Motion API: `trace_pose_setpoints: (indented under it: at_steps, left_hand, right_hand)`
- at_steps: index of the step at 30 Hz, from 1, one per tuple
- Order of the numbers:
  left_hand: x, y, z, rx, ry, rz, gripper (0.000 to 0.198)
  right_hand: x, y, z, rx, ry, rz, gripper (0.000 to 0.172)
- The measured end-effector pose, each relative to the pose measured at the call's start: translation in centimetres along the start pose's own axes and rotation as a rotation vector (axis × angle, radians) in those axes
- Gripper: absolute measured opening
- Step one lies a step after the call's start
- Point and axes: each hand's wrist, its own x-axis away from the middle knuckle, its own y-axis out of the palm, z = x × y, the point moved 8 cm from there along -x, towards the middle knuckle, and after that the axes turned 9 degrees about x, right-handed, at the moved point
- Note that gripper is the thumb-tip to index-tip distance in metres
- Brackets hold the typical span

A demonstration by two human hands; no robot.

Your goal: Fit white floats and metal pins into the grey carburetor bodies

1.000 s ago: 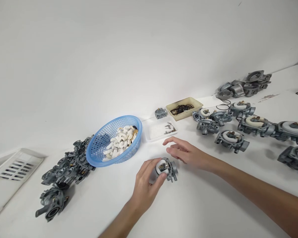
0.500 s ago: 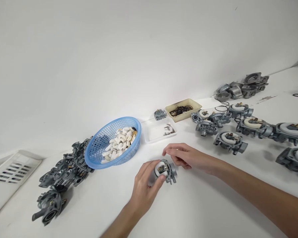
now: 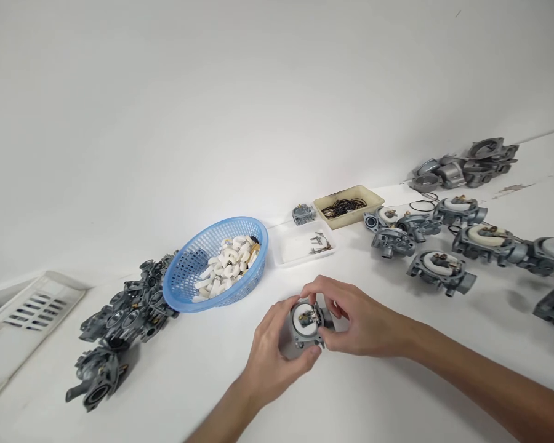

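Observation:
Between my hands on the white table sits a grey metal carburetor body, its round opening facing up. A white float with brass-coloured parts lies in that opening. My left hand grips the carburetor from the left, fingers at its far edge and thumb at its near edge. My right hand curls round its right side, thumb and fingers on the rim. The blue basket beyond my left hand holds many white floats. Past my hands a white tray contains small metal pins.
Carburetor bodies lie piled on the left beside a slotted white tray. Several carburetors with floats stand at the right. A yellowish tray of black rings and grey metal bowls are near the wall.
My right hand has come left and down onto the carburetor and now grips its right side. The carburetor has turned slightly in my left hand. The view has shifted a little.

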Motion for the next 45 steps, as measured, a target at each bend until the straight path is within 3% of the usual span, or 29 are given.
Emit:
trace_pose_setpoints:
  at_steps: [6, 23, 34, 39, 45]
  left_hand:
    - [0.0, 0.1, -0.4, -0.018, -0.019, -0.022, 0.053]
    - [0.1, 0.0, -0.2, -0.005, -0.026, -0.036, 0.051]
    - [-0.4, -0.3, 1.0, 0.102, -0.091, 0.073, 0.044]
    - [-0.6, -0.2, 1.2, 0.112, -0.109, 0.111, 0.031]
    - [-0.5, -0.7, 1.5, 0.015, -0.008, 0.159, 0.031]
  right_hand:
    - [0.1, 0.1, 0.4, 0.031, 0.026, 0.033, 0.039]
    - [0.0, 0.2, 0.9, -0.095, 0.104, -0.013, 0.039]
    - [0.0, 0.1, 0.7, -0.028, 0.027, 0.067, 0.037]
    - [0.0, 0.0, 0.5, -0.020, 0.017, 0.072, 0.037]
    - [-0.1, -0.1, 0.7, -0.012, 0.031, 0.022, 0.043]
